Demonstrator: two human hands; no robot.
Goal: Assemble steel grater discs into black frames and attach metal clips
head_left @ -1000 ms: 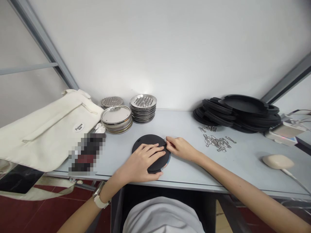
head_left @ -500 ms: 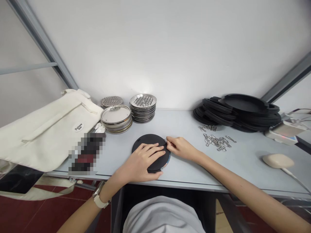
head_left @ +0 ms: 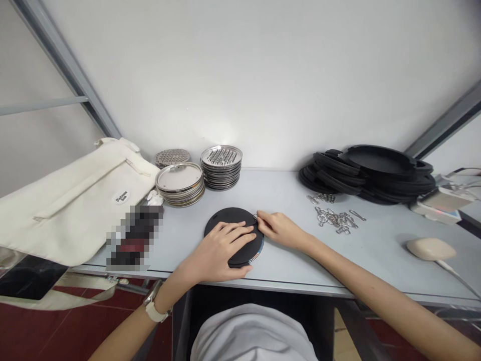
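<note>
Black disc [head_left: 233,215] lies on the worktop [head_left: 270,190], lower centre of the frame, the left hand [head_left: 221,248] spread flat over it, the right hand [head_left: 277,229] pinching a small metal ring [head_left: 255,217] at its edge. Neither has visibly shifted this past second; the disc seems steadied, the ring no further along. Beyond, right of centre, lie metal clips [head_left: 332,219].

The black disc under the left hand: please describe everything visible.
Round, matte, perhaps rubber, the black disc lies flat near the front edge of the table. A slot-like mark shows upper left, a shiny rim lower right. The left hand rests across it; the right hand pinches a ring at its edge.
</note>
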